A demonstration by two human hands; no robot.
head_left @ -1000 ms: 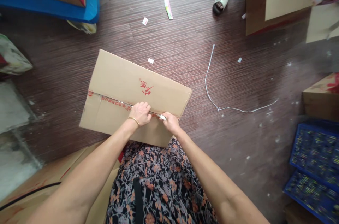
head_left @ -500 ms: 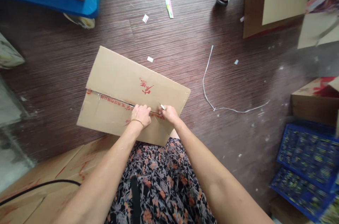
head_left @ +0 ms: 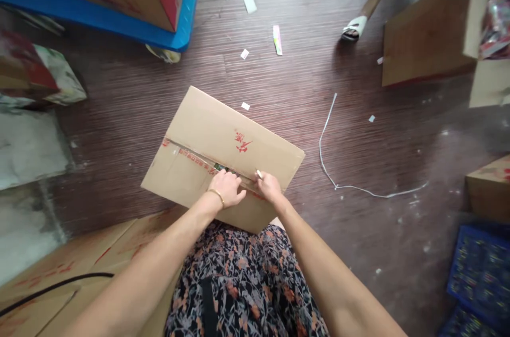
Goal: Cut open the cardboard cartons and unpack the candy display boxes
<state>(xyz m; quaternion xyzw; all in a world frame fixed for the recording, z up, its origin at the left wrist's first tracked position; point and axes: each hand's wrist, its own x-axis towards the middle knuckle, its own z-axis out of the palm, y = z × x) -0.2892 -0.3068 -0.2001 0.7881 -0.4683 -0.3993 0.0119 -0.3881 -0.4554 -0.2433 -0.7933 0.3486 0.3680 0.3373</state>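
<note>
A brown cardboard box [head_left: 207, 124] with red print lies tilted in front of my lap. Its two top flaps meet along a middle seam, and a narrow dark gap [head_left: 220, 167] shows there. My left hand [head_left: 226, 189], with a bracelet at the wrist, curls its fingers over the near flap's edge beside this gap. To its right, my right hand [head_left: 269, 186] is closed around a small slim white-tipped object [head_left: 258, 173], held at the seam near the box's right end. Most of that object is hidden in my fingers.
A white cord [head_left: 358, 188] and paper scraps [head_left: 245, 106] lie on the dark floor. A blue platform [head_left: 159, 36] carries cartons at upper left. Another person's sandalled foot [head_left: 354, 28] is near an open carton [head_left: 428, 28]. Flattened cardboard [head_left: 103, 246] lies at lower left.
The view has shifted, so everything sits further right and lower. The seam gap beside my left hand has opened wider, and my left thumb now stands apart from its fingers.
</note>
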